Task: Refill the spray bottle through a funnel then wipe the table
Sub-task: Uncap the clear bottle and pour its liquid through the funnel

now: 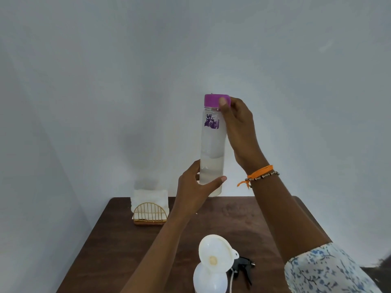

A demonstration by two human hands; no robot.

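2 hands (196, 187) grip 1 water bottle (212, 144).

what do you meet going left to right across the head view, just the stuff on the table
napkin holder with its white napkins → white funnel sitting in the spray bottle → black trigger sprayer head lying on the table
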